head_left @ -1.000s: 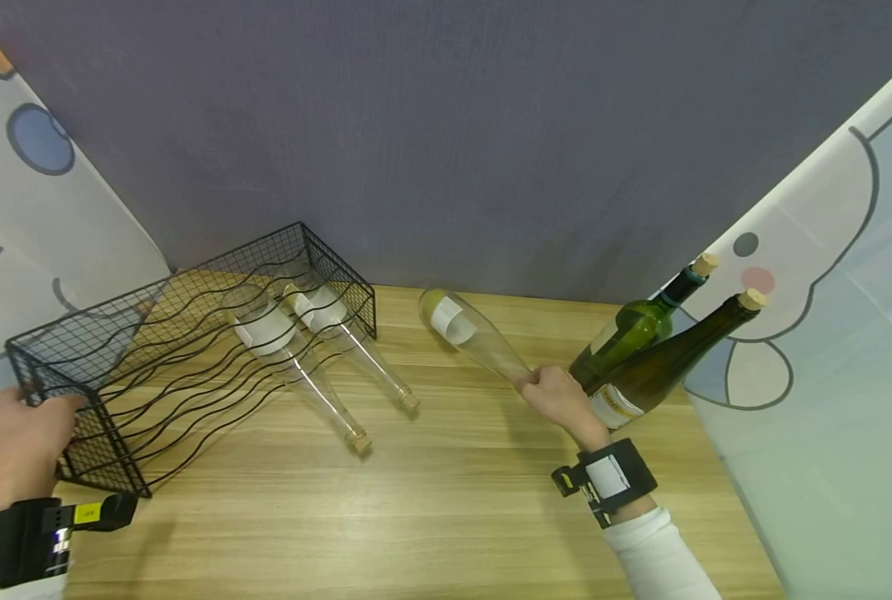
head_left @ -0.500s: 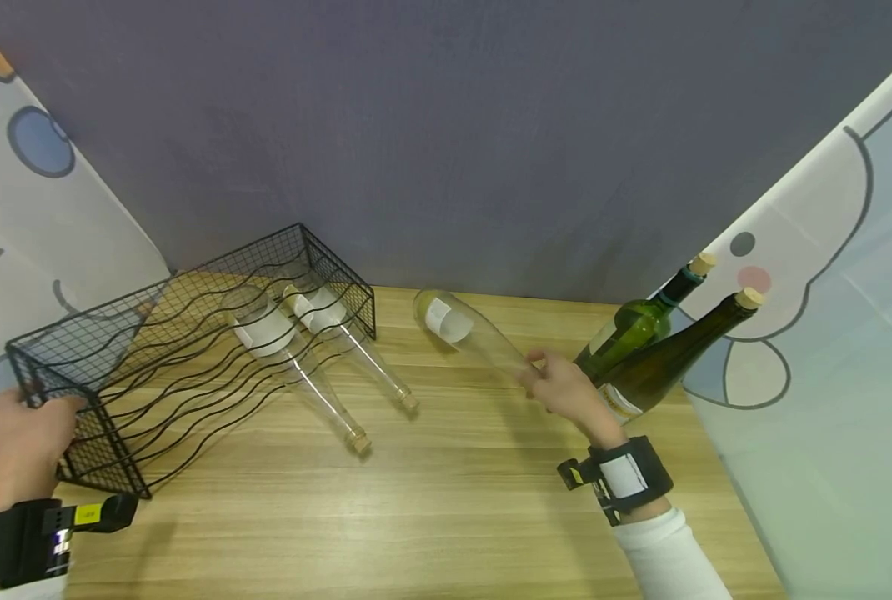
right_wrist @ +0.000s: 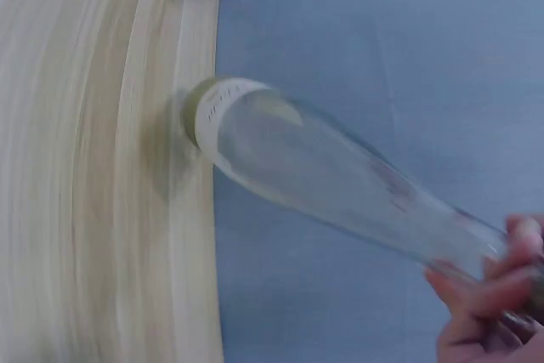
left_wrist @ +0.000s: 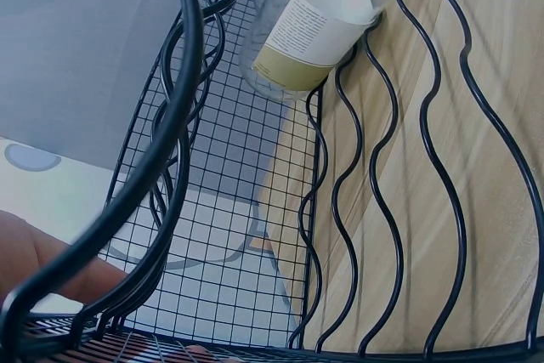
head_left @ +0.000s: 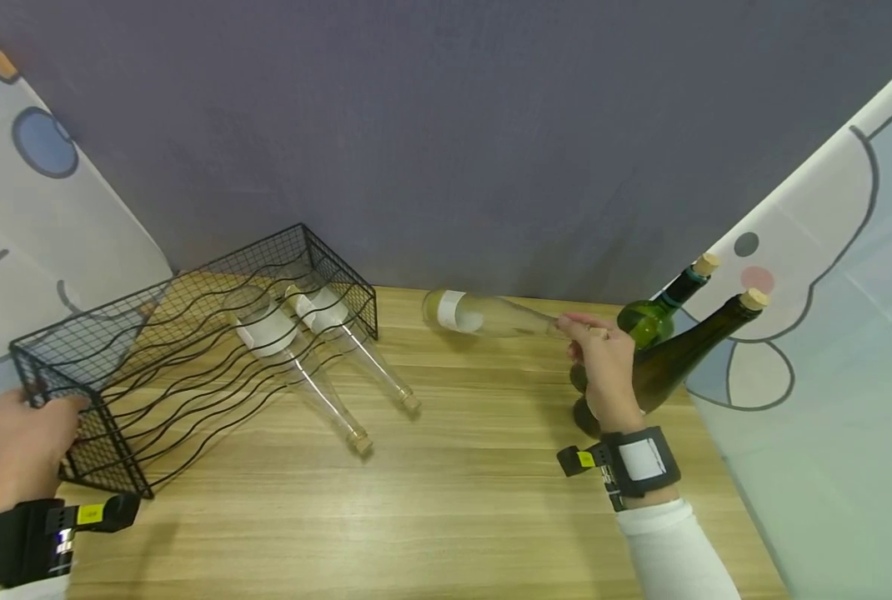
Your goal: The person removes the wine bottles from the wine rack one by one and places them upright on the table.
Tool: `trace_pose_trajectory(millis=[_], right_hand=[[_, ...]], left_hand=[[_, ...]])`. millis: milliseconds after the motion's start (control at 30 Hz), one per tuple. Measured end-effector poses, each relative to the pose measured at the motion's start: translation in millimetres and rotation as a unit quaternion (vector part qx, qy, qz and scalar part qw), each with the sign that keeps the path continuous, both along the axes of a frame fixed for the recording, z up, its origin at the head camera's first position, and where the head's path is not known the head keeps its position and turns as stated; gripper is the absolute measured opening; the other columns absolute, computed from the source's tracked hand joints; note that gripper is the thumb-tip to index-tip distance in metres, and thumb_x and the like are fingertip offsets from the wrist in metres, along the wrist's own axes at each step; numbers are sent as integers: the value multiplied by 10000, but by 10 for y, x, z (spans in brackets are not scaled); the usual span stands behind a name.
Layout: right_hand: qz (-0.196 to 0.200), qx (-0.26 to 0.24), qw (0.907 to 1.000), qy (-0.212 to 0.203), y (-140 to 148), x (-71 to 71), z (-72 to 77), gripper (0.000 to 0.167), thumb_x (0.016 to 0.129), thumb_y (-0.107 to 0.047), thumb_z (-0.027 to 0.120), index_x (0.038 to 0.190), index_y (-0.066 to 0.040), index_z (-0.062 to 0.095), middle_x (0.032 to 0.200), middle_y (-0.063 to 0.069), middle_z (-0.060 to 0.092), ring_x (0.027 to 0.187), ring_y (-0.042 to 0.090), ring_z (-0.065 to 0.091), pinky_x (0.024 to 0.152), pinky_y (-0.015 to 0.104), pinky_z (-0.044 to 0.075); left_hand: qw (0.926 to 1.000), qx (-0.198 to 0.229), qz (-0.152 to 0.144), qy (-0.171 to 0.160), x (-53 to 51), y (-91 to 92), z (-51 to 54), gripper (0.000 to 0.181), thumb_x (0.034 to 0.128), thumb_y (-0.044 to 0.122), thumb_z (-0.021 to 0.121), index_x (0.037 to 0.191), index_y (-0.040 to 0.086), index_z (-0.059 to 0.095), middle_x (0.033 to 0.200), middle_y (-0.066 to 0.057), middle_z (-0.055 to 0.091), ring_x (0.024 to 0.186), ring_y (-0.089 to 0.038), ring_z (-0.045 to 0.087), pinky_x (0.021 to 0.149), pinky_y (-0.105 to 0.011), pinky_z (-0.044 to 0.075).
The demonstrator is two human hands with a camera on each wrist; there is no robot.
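Observation:
In the head view my left hand (head_left: 29, 442) grips the left end of a black wire wine rack (head_left: 123, 446). Two clear corked bottles with white labels lie in the rack's right half: one nearer the middle (head_left: 269, 333), the other by the right end (head_left: 324, 313). My right hand (head_left: 603, 362) holds a third clear bottle (head_left: 502, 317) by its neck, cork end to the right. That bottle is nearly sideways, base pointing left. In the right wrist view, fingers wrap the neck of the clear bottle (right_wrist: 323, 172), whose label is near the base.
Two green corked wine bottles stand at the right, a lighter one (head_left: 644, 325) and a darker one (head_left: 671, 362), partly behind my right hand. The wooden table (head_left: 356, 517) meets a grey back panel (head_left: 476, 150). Cartoon-printed side panels (head_left: 821, 275) flank it.
My right hand has shifted right and slightly up, turning the clear bottle from slanted to nearly horizontal, with its neck swung up. The left hand and rack have stayed put.

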State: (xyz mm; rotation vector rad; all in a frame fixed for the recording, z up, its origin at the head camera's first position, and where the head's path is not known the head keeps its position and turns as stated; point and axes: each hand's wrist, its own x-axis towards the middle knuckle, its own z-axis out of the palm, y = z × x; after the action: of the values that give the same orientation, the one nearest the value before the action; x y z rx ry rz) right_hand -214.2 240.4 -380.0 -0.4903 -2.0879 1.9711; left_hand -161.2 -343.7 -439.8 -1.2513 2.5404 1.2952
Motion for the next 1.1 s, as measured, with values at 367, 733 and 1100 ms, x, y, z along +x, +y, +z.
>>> trace_pose_trajectory(millis=[367,733,1100], right_hand=[[-614,-541,9916,998,-84,-118,-117,81,857,-139,766,851,-93,700,678,-97,562,607,59,382,565,197,316],[921,489,9704,2176,-206,-71,-189,169,893,-72,712,951,68,637,1011,-4,774,1012,167,722,874,220,571],[2345,2242,8919,3149,-509,158,-224,148,852,92,680,962,28,603,1057,192,712,1112,275,675,944,236,556]], left_hand=[[10000,41,28,14,4,6,-4,720,1002,240,298,1554,-28,-80,1627,-283,-72,1478,-537,62,1137,-703,238],[10000,5,6,-11,5,13,-7,715,1006,241,291,1553,-32,-81,1627,-282,-71,1478,-536,61,1135,-707,237],[10000,26,24,10,6,13,0,722,1003,245,296,1551,-37,-79,1622,-292,-73,1477,-539,61,1145,-699,228]])
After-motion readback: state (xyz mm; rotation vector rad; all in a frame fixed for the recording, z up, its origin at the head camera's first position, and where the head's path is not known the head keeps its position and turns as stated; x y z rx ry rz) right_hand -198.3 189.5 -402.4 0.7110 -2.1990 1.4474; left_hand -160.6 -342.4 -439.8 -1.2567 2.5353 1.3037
